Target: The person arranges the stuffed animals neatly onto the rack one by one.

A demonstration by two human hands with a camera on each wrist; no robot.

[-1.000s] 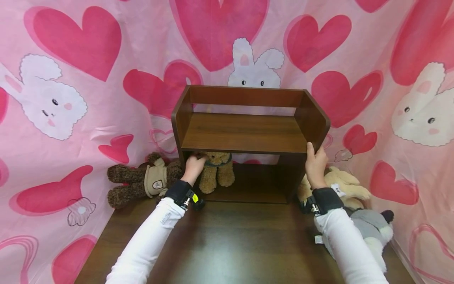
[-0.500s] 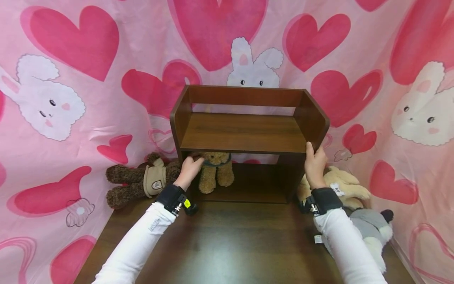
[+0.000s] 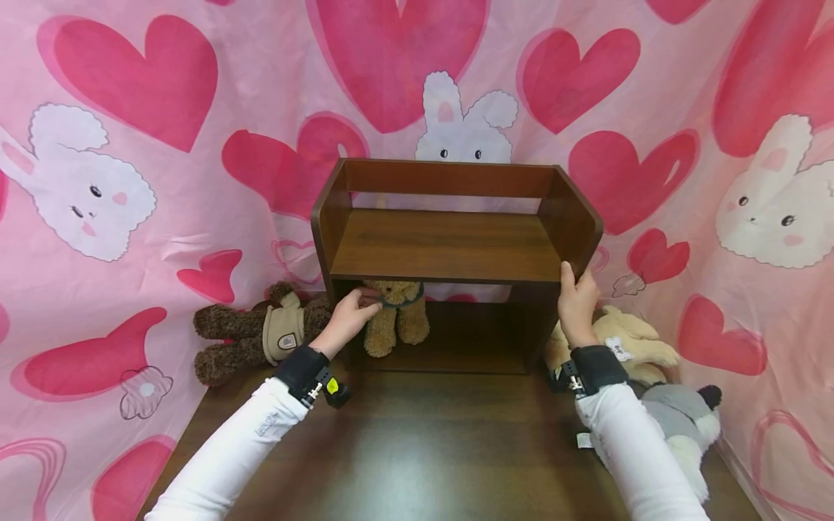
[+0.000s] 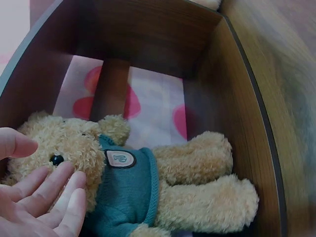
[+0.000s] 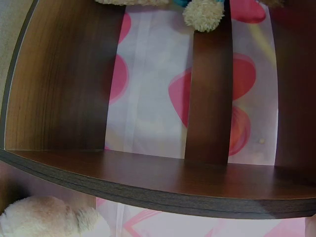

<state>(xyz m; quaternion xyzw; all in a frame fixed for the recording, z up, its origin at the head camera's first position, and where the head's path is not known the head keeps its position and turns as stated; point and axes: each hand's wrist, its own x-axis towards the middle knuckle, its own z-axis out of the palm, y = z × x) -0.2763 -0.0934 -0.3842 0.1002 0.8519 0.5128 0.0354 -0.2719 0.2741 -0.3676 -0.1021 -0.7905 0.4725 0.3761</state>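
A dark brown two-tier wooden shelf [image 3: 449, 246] stands on the table. Inside its lower tier, at the left, sits a tan teddy bear [image 3: 397, 327] in a teal sweater. My left hand [image 3: 345, 323] reaches into this tier, and in the left wrist view its fingers [image 4: 54, 182] lie fairly straight at the bear's face, with the thumb apart. Whether they touch the fur I cannot tell. My right hand [image 3: 578, 307] grips the front edge of the shelf's right side panel, thumb on the inner side. In the right wrist view, only a sliver of skin shows at the lower right.
A dark brown bear [image 3: 241, 336] in a beige top lies left of the shelf. To the right lie a cream plush toy [image 3: 641, 340] and a grey-and-white plush toy [image 3: 684, 427], partly behind my right arm. Behind hangs a pink heart-and-bunny cloth [image 3: 274, 87].
My left hand has drawn back slightly toward the front, and its fingers now show more plainly beside the bear's head. The right hand keeps its grip on the shelf.
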